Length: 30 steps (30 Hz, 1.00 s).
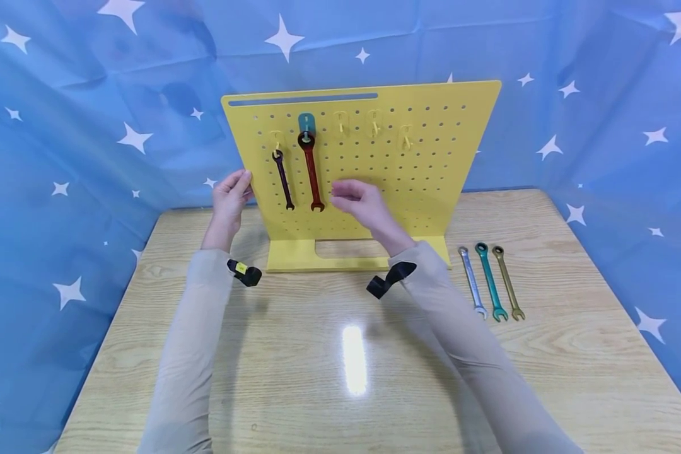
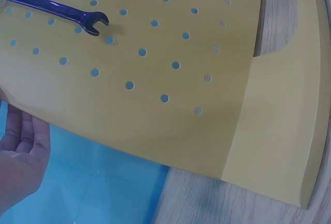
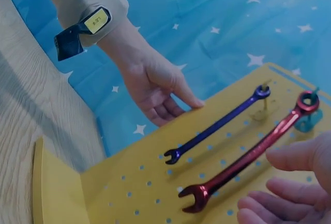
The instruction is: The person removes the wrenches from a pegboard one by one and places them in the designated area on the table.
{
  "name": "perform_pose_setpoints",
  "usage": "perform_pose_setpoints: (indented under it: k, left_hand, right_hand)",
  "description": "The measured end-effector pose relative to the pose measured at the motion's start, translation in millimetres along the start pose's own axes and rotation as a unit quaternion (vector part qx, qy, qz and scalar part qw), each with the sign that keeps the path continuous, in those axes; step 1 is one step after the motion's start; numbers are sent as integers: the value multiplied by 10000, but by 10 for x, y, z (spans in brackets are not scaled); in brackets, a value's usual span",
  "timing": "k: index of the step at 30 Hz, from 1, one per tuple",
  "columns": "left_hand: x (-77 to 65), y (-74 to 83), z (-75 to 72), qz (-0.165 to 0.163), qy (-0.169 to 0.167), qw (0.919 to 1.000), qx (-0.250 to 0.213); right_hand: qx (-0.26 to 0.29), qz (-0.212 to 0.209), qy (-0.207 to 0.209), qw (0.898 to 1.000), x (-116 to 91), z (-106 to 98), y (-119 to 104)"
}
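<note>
A yellow pegboard [image 1: 369,183] stands upright on the wooden table. My left hand [image 1: 231,198] grips its left edge, thumb at the front and fingers behind. On the board a purple wrench [image 1: 284,180] hangs by its ring end from a yellow hook at the far left. Beside it a longer red wrench [image 1: 312,171] hangs from a teal hook [image 1: 306,121]. My right hand [image 1: 363,200] hovers just right of the red wrench, fingers loosely bent and holding nothing. In the right wrist view, its thumb lies close to the red wrench's shaft [image 3: 253,154]; contact cannot be told.
Three yellow hooks [image 1: 374,126] to the right on the board bear nothing. On the table [image 1: 295,353], right of the board, lie a silver wrench [image 1: 472,280], a green wrench [image 1: 490,284] and a bronze-coloured wrench [image 1: 509,284]. Behind hangs a blue star-patterned cloth [image 1: 170,57].
</note>
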<state>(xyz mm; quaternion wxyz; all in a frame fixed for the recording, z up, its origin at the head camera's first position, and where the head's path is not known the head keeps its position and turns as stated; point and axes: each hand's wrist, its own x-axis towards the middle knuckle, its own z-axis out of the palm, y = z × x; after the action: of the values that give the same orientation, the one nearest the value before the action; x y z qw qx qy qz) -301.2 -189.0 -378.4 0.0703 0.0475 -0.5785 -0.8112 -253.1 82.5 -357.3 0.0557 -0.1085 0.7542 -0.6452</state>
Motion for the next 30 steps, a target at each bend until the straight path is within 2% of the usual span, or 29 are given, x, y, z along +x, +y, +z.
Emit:
perform_pose_setpoints:
  k: [14,23,30]
  left_hand:
    - [-12,2,2,-57,15,10000,-39]
    - [-21,8,1,-31,12,10000,-7]
    - [-21,10,2,-15,-65,10000,-32]
  right_hand:
    - [-28,-9,-97,9999,209,223,-93]
    - [-333,-8,86,9994,263,322,-107]
    - [-215,-1,139,9997,253,347,-83]
